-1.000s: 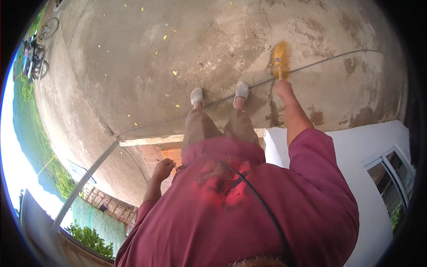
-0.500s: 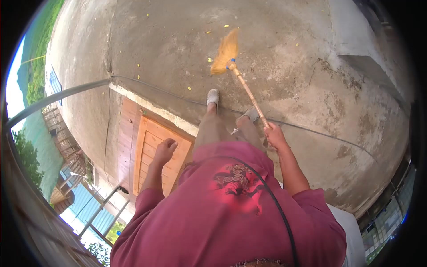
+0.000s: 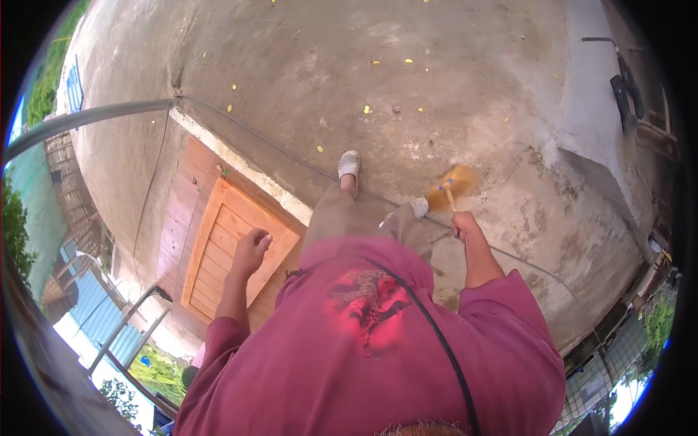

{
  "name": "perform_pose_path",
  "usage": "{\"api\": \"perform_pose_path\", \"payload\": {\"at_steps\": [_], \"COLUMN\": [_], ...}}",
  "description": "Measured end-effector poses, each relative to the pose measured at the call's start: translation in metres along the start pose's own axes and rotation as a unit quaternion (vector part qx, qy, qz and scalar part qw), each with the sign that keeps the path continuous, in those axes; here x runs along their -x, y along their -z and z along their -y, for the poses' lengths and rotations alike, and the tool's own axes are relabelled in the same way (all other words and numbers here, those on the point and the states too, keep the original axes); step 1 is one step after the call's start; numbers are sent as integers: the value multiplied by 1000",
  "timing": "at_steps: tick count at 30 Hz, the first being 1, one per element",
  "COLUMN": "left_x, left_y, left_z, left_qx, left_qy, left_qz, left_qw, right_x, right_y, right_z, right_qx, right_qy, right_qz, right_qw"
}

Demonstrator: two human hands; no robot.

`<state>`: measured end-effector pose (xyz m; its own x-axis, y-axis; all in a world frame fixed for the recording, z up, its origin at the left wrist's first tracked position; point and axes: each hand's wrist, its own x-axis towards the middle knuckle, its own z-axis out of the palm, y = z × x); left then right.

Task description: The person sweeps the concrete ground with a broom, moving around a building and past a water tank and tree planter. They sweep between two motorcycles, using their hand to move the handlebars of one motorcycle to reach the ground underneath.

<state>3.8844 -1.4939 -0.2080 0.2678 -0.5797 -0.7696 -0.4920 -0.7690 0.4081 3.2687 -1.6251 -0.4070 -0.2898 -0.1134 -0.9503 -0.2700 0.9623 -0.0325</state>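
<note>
My right hand (image 3: 466, 226) is closed around the handle of a broom (image 3: 448, 195). The broom's yellow-brown straw head, bound with blue, is blurred and sits low by the concrete beside my right shoe (image 3: 419, 208). My grip covers much of the handle. Away from everything, my left hand (image 3: 252, 248) hangs in the air with loosely curled fingers, thumb apart, holding nothing. It appears over the wooden door panel (image 3: 231, 243) without touching it. Small yellow leaves (image 3: 367, 110) are scattered on the concrete floor (image 3: 305, 73) ahead of my feet.
A dark cable (image 3: 251, 134) runs across the ground past my shoes. On the left, a raised concrete edge (image 3: 240, 168) borders the door panel, and a grey pipe (image 3: 94, 120) comes in from the side. A pale concrete ledge (image 3: 589, 80) stands at the right.
The broom head has swung from in front of my feet to the right and closer to me. My right hand moved slightly right with it. My left hand stays free.
</note>
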Motion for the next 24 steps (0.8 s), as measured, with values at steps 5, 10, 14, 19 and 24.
{"api": "perform_pose_path", "payload": {"at_steps": [5, 10, 14, 19, 24], "left_x": [-19, -32, -54, -115, -139], "left_y": [28, 18, 8, 20, 27], "left_z": [9, 83, 152, 87, -53], "left_qx": [13, -78, -147, -126, 2], "left_qy": [11, 106, 102, 22, -59], "left_qz": [-5, 89, 137, 93, 32], "left_qw": [1000, 987, 974, 987, 998], "right_x": [37, 69, 111, 189, 208], "right_y": [-171, -171, -99, 5, 126], "right_z": [185, 229, 184, 111, 30], "right_qx": [-50, -101, -157, -114, -95], "right_qy": [84, 70, 111, 152, 57], "right_qz": [78, 137, 204, 70, -46], "right_qw": [992, 983, 960, 979, 993]}}
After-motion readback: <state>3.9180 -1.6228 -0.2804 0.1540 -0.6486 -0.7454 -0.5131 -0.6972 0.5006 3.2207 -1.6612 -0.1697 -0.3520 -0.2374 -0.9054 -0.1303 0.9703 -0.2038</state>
